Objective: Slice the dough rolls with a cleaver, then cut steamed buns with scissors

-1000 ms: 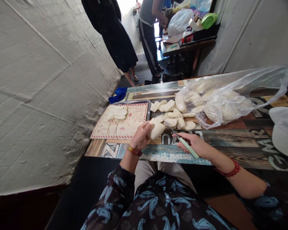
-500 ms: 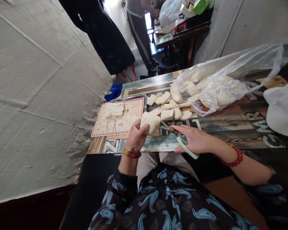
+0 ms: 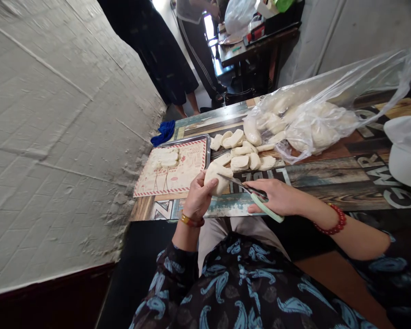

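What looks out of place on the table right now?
The dough pieces lie straight on the printed tabletop, outside the paper-lined metal tray. A crumpled blue cloth sits bunched by the tray's corner. Nothing looks spilled.

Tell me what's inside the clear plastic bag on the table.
The clear plastic bag holds pale dough lumps pressed together; creases and glare in the plastic hide their exact number and whatever lies beneath them.

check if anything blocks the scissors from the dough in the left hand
Nothing visible does: the scissors in the right hand reach the dough piece held in the left hand, with nothing between them.
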